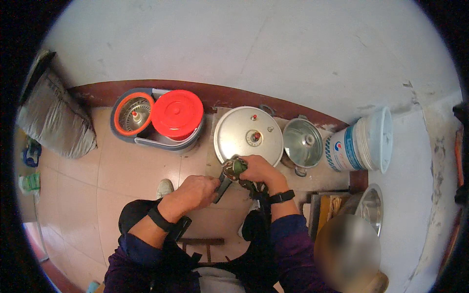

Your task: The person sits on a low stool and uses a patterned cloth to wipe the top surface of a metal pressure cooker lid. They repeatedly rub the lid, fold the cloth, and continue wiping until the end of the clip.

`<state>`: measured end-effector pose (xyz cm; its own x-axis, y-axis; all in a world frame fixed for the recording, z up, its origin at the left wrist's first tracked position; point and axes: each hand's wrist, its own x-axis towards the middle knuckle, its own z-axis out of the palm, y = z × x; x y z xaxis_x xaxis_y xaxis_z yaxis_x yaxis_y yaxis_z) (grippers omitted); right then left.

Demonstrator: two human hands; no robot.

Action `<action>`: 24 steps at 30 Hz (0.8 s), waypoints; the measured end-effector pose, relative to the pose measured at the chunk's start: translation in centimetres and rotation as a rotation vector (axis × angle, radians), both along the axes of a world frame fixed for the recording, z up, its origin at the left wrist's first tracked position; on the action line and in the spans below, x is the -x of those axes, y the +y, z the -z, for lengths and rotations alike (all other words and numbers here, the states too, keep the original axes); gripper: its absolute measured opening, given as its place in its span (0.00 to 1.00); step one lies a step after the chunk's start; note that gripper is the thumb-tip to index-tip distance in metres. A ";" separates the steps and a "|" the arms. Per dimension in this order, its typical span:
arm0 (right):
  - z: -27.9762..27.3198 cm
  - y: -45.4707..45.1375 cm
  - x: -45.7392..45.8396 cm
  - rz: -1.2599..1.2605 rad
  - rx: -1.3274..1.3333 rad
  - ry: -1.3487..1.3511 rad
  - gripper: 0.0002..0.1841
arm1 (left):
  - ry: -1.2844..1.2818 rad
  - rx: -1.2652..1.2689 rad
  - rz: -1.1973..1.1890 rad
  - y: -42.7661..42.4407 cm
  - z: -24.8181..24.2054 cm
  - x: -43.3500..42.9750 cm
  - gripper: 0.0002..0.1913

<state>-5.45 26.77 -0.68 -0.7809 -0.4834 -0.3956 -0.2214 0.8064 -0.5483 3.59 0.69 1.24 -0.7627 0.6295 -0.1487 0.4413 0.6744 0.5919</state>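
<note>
A pressure cooker [238, 133] with a round silver lid stands on the floor in front of me. Its lid carries a central valve with a dark red cap and two small fittings. A dark grey bar [222, 188], which looks like the cooker's handle, slants toward me, with the fingers of my left hand [198, 190] closed on it. Bunched in my right hand [258, 169] is a camouflage-patterned cloth [234, 167], pressed at the bar's upper end by the lid's near rim. A loose part of the cloth hangs below that hand. The cloth hides where bar and cooker meet.
Left of the cooker stands a mop bucket [122, 137] with a spinner basket and a red lidded pail [177, 114]. To the right are a steel pot [303, 143], a white plastic bucket [346, 148] and a metal basin [370, 207]. A grey sack [58, 113] leans at far left.
</note>
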 end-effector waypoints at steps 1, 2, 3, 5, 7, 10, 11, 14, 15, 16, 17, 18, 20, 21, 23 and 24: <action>-0.4 0.5 0.1 -0.051 0.039 -0.043 0.26 | -0.005 0.013 0.000 -0.1 0.1 -0.1 0.19; -0.7 1.1 0.2 0.000 0.006 -0.062 0.26 | 0.000 0.022 0.002 -0.1 0.2 -0.1 0.18; -0.8 1.7 0.4 0.096 -0.009 -0.020 0.27 | 0.004 0.000 -0.002 -0.2 0.3 -0.1 0.18; -0.5 2.7 0.7 0.287 -0.006 0.064 0.28 | 0.011 -0.026 0.005 -0.2 0.5 -0.1 0.17; 0.5 2.9 1.1 0.371 0.046 0.204 0.30 | 0.005 -0.013 0.004 0.0 0.6 -0.2 0.17; 2.4 1.2 0.8 0.418 0.043 0.355 0.29 | 0.006 -0.005 0.008 0.0 0.6 -0.3 0.16; 2.8 0.5 0.7 0.398 0.066 0.366 0.28 | 0.018 -0.014 0.009 -0.1 0.5 -0.4 0.16; 2.4 -0.6 0.9 0.370 0.002 0.208 0.27 | 0.026 -0.039 0.011 0.0 0.3 -0.4 0.15; 2.1 -0.9 0.8 0.310 -0.022 0.160 0.27 | 0.021 -0.032 0.011 0.0 0.3 -0.3 0.15; 1.7 -1.0 0.7 0.256 -0.049 0.118 0.27 | 0.017 -0.024 0.012 0.0 0.2 -0.3 0.15; 1.3 -1.2 0.7 0.210 -0.090 0.060 0.28 | 0.019 -0.021 0.011 0.0 0.1 -0.2 0.15; 1.0 -1.0 0.7 0.194 -0.067 -0.007 0.30 | 0.017 -0.014 0.016 0.0 0.1 -0.2 0.15; 0.4 -0.3 0.7 0.225 0.027 -0.053 0.31 | 0.021 -0.015 0.018 -0.1 0.0 -0.3 0.15; 0.5 0.0 0.8 0.229 0.089 -0.075 0.32 | 0.022 -0.016 0.015 -0.2 0.0 -0.4 0.15; 1.2 -0.3 0.9 0.377 0.159 0.163 0.32 | 0.022 -0.021 0.013 -0.3 -0.1 -0.4 0.15; 1.6 -0.6 1.1 0.465 0.178 0.268 0.32 | 0.014 -0.020 0.014 -0.3 -0.1 -0.4 0.15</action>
